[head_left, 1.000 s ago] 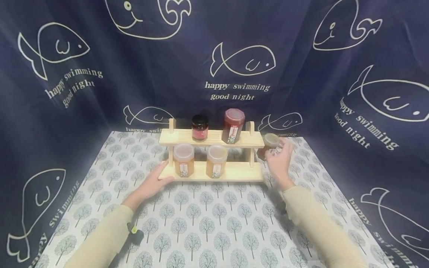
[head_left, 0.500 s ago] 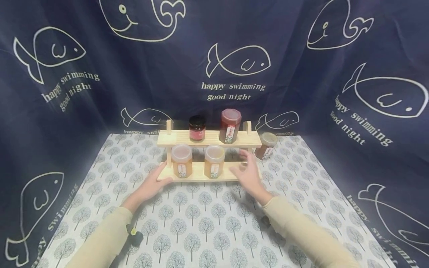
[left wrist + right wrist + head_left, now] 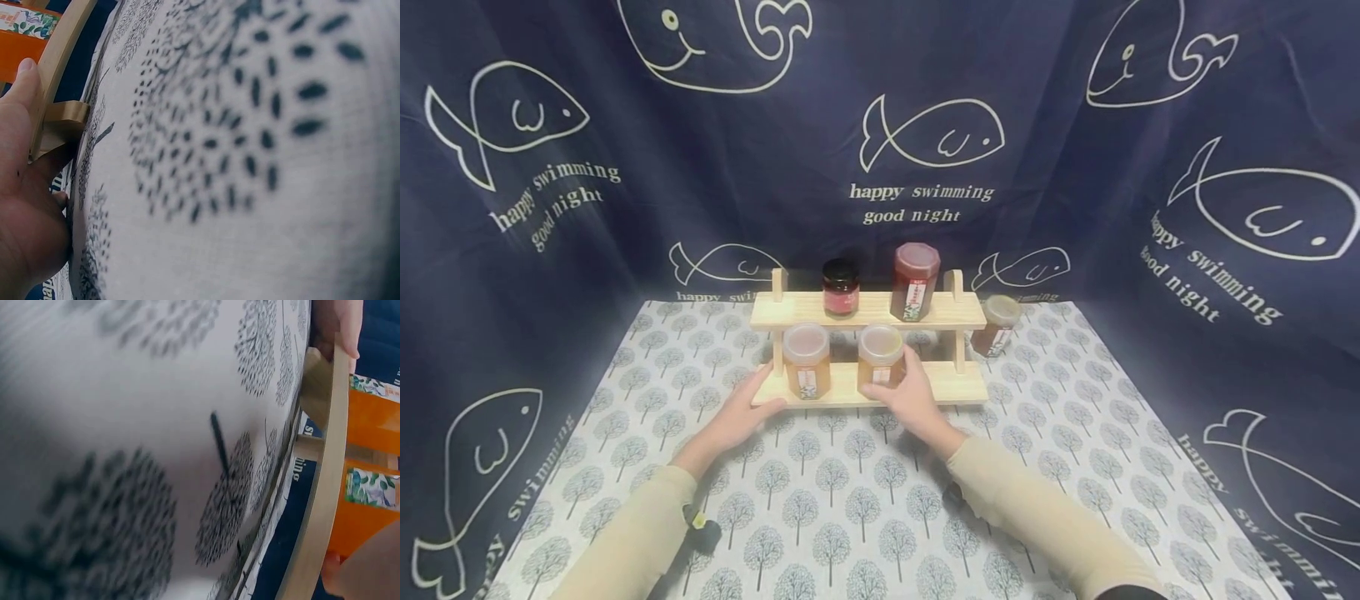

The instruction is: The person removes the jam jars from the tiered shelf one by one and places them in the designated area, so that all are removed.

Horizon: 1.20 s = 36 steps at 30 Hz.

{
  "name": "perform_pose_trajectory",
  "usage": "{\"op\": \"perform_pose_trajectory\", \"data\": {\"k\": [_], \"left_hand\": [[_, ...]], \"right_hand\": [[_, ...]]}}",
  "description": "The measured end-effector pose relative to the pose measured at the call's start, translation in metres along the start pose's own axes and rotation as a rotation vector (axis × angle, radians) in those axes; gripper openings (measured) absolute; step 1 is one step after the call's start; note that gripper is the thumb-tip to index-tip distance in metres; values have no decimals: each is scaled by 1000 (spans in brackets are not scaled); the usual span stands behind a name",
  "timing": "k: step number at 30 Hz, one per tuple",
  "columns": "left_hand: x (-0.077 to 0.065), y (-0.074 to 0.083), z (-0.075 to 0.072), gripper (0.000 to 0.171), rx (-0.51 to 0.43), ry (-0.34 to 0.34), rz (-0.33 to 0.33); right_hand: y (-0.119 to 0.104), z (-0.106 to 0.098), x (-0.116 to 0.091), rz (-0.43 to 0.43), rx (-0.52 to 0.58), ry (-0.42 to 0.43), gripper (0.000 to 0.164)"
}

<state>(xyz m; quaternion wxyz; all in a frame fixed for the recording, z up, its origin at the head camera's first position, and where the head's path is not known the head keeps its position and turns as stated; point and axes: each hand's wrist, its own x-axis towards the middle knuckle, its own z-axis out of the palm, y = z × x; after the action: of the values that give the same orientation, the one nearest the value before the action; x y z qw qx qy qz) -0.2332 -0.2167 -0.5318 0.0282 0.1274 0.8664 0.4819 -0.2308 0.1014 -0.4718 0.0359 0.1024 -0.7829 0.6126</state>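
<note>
A two-tier wooden shelf (image 3: 951,382) stands on the table. My left hand (image 3: 739,414) grips the left end of its lower board, with the thumb over the edge in the left wrist view. On that board are two honey-coloured jars with pale lids. My right hand (image 3: 917,402) holds the right one, a honey jar (image 3: 880,354), its thumb across the front and fingers round the right side. The other honey jar (image 3: 807,362) stands to the left. In the right wrist view, orange jar sides (image 3: 369,425) show beyond the board; much of the right hand is out of frame.
On the upper tier stand a small black-lidded jar (image 3: 841,287) and a tall dark red jar (image 3: 915,282). A brown jar (image 3: 996,327) sits on the tree-print tablecloth (image 3: 850,517) right of the shelf. A navy curtain (image 3: 737,192) encloses the table.
My right hand has let go of the brown jar right of the shelf, moved left and taken hold of the right honey jar. The left hand keeps its place.
</note>
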Motion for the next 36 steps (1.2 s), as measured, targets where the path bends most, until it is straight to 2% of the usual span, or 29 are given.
{"op": "perform_pose_trajectory", "data": {"k": [2,6,10,18,23,27,32,36], "left_hand": [[-1,1,0,83,-8,-3,2],[-1,-1,-1,82,-7,-5,3],[-1,-3,-3,83,10,1,7],[0,-7,-2,81,14,-3,22],[1,-2,-1,81,-18,-15,18],[1,1,-2,81,-17,-8,7],[1,0,-2,81,-10,-12,-1],[0,0,-1,83,-9,-13,-8]], "right_hand": [[1,4,1,-8,-46,22,93],[5,8,3,-23,-49,43,92],[10,10,6,-31,-106,58,91],[11,6,11,-55,-181,105,74],[-2,5,9,-92,-152,91,71],[-10,4,7,-88,-134,81,70],[-7,-2,5,-58,-144,96,73],[-3,-15,0,-60,-137,104,74]]}}
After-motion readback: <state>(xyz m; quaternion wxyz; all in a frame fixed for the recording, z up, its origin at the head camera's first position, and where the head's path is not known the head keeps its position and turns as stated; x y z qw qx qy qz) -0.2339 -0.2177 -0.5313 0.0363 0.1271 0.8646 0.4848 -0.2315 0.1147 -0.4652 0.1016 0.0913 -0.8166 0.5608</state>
